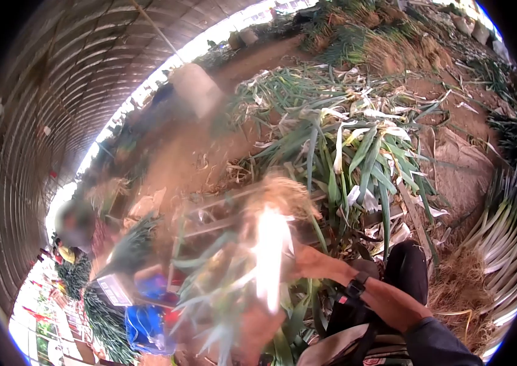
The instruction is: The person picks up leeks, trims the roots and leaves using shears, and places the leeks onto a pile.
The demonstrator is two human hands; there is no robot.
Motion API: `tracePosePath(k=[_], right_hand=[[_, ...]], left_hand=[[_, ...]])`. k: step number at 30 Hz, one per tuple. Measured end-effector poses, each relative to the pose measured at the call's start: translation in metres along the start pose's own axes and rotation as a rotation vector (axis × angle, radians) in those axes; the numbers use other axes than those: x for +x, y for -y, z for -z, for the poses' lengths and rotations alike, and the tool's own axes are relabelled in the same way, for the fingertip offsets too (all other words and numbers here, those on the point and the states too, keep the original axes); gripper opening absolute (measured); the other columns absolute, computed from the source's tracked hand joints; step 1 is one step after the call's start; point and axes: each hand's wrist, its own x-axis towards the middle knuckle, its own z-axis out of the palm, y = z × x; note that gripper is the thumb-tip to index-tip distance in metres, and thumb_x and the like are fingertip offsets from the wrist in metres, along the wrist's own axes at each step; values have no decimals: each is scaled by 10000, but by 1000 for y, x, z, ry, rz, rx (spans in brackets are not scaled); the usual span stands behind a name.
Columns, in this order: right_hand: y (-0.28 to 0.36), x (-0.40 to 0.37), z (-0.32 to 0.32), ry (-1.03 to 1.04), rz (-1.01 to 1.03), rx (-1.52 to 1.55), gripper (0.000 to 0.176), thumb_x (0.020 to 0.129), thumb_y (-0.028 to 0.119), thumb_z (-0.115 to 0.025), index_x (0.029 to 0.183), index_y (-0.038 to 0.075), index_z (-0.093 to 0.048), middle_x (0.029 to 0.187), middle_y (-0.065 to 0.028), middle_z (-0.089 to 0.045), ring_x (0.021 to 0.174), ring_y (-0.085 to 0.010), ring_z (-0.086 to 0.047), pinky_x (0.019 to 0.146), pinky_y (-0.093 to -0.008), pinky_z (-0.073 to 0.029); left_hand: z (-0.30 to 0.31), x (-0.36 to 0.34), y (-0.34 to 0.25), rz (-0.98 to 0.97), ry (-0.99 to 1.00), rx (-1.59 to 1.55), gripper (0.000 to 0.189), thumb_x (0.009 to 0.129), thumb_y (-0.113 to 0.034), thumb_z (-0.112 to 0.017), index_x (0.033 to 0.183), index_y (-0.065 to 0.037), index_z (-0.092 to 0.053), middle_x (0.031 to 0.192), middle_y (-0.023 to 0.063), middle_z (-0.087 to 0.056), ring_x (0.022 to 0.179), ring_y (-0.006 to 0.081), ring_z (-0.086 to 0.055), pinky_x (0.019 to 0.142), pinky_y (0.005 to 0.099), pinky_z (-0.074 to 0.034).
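My right hand (307, 262), with a dark watch on its wrist, reaches in from the lower right. It is closed on a bunch of leeks (270, 244), whose white stems are glaringly bright. Tan roots (280, 195) point away from me, and the blurred green leaves trail to the lower left. What looks like my left hand (261, 323) is low by the leaves, smeared by motion, so its fingers cannot be made out. Beyond my right hand lies a heap of stripped green leaves (368, 146).
Trimmed leeks (502, 244) lie stacked along the right, roots inward. A blue bag (145, 329) and a white box (114, 289) stand lower left. A pale cylindrical object (197, 89) hangs from a pole. Unstripped leeks (368, 43) are piled at the back under the arched roof.
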Motion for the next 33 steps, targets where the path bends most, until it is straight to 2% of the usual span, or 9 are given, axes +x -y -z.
tracePosePath(k=[5,10,15,26,27,29,31,32,33], right_hand=[[-2,-7,-1,-45,-214,-310,827,820,255,-796,1491,79,-346,1142,-105,-642,813,-132,-619,622,-322,-524],[97,9,5,-116,-79,-1337,207,824,204,-675,882,6,-682,630,-94,-614,510,-184,-564,495,-322,-486],[134,44,44,-161,-246,-2018,118,778,123,-616,731,30,-672,580,-108,-578,507,-228,-582,483,-352,-496],[202,43,155,-810,-322,-1801,169,809,133,-593,871,28,-711,905,-213,-714,864,-370,-710,755,-459,-582],[211,33,219,-1101,-258,-1672,205,854,183,-564,914,55,-713,922,-216,-715,878,-365,-710,774,-467,-581],[277,-6,253,-1402,-236,-1559,276,887,250,-551,934,24,-703,925,-247,-704,922,-363,-716,803,-475,-580],[314,-34,307,-1451,69,-1620,286,905,244,-541,921,11,-705,851,-214,-708,839,-364,-711,721,-466,-576],[324,-37,332,-1483,162,-1564,291,911,250,-548,919,5,-706,831,-202,-708,809,-372,-703,687,-469,-567],[332,-45,317,-1261,303,-1465,281,926,247,-557,956,11,-706,818,-199,-707,788,-390,-690,682,-466,-555]], left_hand=[[-33,-4,17,141,110,-166,802,692,-313,-820,1330,30,-476,1107,259,-662,885,383,-702,817,482,-582],[-32,-9,13,89,57,-155,837,691,-338,-834,1321,58,-450,1015,221,-679,861,361,-701,764,451,-592],[-54,-25,42,-39,-9,-200,806,704,-327,-817,1317,65,-470,1045,232,-668,935,376,-678,843,465,-551],[-84,-77,56,-314,-2,24,865,951,-471,-591,1532,61,-236,1155,321,-592,884,428,-600,756,485,-496],[-55,-81,40,-78,253,-99,918,901,-468,-636,1492,119,-252,1183,374,-561,912,438,-603,752,480,-503],[-83,-102,67,-92,162,-172,897,881,-474,-663,1471,100,-305,1096,340,-614,818,439,-620,680,489,-514],[-79,-101,61,-32,267,-93,889,876,-465,-676,1481,73,-307,1010,305,-660,749,449,-640,629,511,-525],[-56,-79,40,119,511,-59,880,879,-458,-675,1481,69,-308,1161,310,-623,934,456,-645,760,510,-543],[-82,-86,50,41,365,-42,880,880,-460,-675,1482,66,-308,1239,309,-580,1030,457,-612,841,508,-526]])
